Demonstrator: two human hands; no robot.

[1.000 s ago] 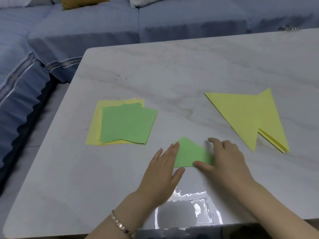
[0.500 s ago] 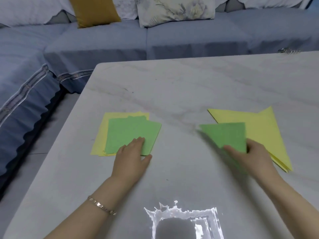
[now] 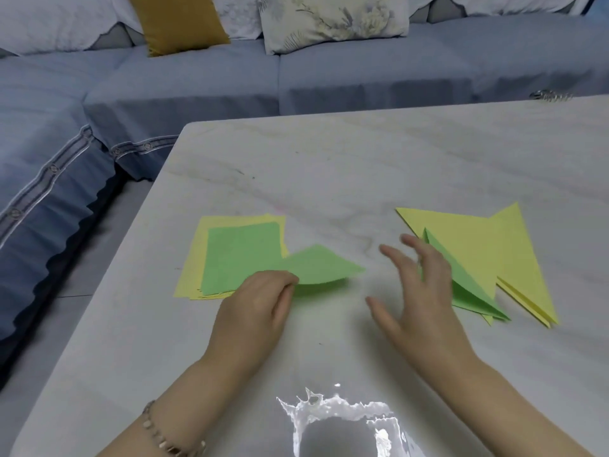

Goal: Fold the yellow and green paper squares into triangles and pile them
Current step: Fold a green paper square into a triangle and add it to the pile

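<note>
Sheet (image 3: 324,268), green, seemingly in left hand (image 3: 258,311)

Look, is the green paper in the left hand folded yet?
Not folded: the green sheet is one spread layer, pinched by the left hand.

We see soft, even indoor light with a cool, slightly dim cast. At lower centre of the frame a jagged white glare breaks the glossy surface (image 3: 362,166), light mirrored from overhead. Shadows are faint and soft-edged. The right hand (image 3: 418,291) is smeared by motion blur, and straight lines bow near the frame's edges.
</note>
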